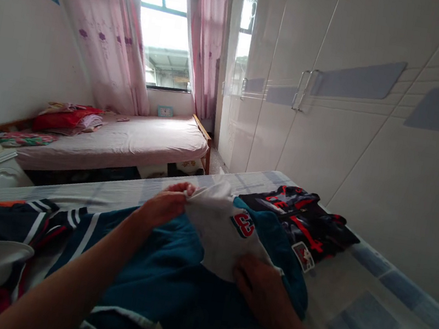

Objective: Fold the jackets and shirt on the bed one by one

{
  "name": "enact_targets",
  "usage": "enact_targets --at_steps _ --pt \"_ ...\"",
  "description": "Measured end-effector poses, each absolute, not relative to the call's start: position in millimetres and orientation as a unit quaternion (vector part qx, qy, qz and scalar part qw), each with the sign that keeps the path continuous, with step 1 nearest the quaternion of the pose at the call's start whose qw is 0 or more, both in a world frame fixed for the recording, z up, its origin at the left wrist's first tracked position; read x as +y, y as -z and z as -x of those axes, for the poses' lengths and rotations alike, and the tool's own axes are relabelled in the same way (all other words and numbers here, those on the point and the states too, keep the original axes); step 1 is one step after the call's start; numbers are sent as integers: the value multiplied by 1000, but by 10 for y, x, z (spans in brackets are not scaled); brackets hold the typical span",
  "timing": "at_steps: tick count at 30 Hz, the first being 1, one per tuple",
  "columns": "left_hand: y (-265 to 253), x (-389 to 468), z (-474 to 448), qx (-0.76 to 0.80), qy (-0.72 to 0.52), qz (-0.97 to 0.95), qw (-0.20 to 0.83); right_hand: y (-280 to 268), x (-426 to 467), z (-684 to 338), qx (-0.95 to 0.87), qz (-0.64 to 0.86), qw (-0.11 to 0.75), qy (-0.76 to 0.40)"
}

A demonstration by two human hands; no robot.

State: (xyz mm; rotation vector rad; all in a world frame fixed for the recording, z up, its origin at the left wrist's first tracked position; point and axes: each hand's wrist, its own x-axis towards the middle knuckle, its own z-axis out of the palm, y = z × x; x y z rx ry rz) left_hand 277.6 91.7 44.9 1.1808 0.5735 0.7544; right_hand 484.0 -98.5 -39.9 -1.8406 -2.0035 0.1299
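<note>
A teal-and-white jacket lies on the bed at six o'clock. Your left hand, at eight o'clock, pinches its white cloth; your right hand, at five, curls against it, grip unclear. The jacket looks light, soft and floppy, hardly fragile but easily crumpled; pinching opposite edges should hold best.

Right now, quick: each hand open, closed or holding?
Left hand: closed, holding an edge of white fabric.
Right hand: on the same fabric; whether gripping cannot be told.
</note>
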Motion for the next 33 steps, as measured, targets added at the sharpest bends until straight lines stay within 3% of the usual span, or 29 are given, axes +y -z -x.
enact_targets --at_steps 4,8,15,18,25,33 --pt "-411 815 -1876 330 -263 -601 679 399 -979 -4851 -711 671 204 -49" --pt "-227 562 -1430 503 -216 -682 485 385 -977 -4843 -703 688 180 -28" --pt "-223 -276 -2081 407 -178 -880 167 413 -975 -4855 -715 677 172 6" --pt "-211 -355 -2463 406 -141 -899 86 427 -977 -4859 -716 681 155 25" --pt "-60 -181 -2658 464 -148 -863 133 390 -1000 -4839 -722 677 143 31" --pt "-49 -331 -1301 574 -245 -735 264 462 -978 -4889 -735 658 157 56"
